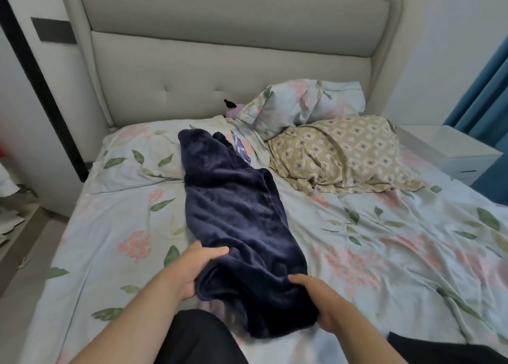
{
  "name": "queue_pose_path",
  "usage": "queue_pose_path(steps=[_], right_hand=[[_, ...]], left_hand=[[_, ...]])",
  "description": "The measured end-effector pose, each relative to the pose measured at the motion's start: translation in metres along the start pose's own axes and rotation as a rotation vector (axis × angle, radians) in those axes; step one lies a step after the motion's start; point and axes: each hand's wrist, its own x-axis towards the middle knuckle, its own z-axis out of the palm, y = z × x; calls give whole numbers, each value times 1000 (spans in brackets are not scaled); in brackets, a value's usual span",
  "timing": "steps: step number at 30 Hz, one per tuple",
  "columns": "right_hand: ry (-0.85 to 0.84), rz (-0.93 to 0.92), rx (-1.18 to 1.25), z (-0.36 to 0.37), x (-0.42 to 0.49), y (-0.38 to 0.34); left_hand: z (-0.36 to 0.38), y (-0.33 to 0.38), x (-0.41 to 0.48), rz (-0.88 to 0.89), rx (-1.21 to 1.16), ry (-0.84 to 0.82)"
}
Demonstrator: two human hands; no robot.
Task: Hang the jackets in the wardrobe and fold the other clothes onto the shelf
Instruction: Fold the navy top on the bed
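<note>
A dark navy fleece garment (233,212) lies stretched lengthwise on the floral bed sheet (384,253), running from the pillows toward me. My left hand (198,267) grips its near left edge, thumb on top of the fabric. My right hand (321,303) holds the near right edge, fingers curled into the fleece. The near end of the garment is bunched between both hands. A small purple-patterned piece of cloth (242,149) peeks out from under its far end.
A beige diamond-patterned pillow (343,154) and floral pillows (302,102) lie by the padded headboard (220,61). A white nightstand (450,149) and blue curtain (489,88) stand at the right. A white wardrobe panel (27,88) is at the left. Dark fabric (198,339) lies at the near edge.
</note>
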Motion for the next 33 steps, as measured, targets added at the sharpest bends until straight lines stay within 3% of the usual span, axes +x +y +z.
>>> queue_pose_path(steps=[6,15,18,21,24,28,30,33], right_hand=[[-231,-54,351,21,-42,-4],[-285,-109,275,60,-112,27],[-210,-128,200,56,-116,37],[-186,-255,210,49,-117,35],[-214,-467,109,38,-123,23],[-251,-671,-258,32,-128,20],[-177,-832,-447,40,-127,19],[-100,-977,-497,57,-128,6]], left_hand=[[-38,24,-76,14,-121,30],[-91,-39,-179,11,-139,210],[-87,-51,-185,28,-117,275],[-87,-47,-189,160,-117,308],[-99,-38,-194,268,-254,233],[-117,-37,-193,250,-556,103],[-119,-39,-190,265,-530,58],[-117,-39,-188,308,-318,66]])
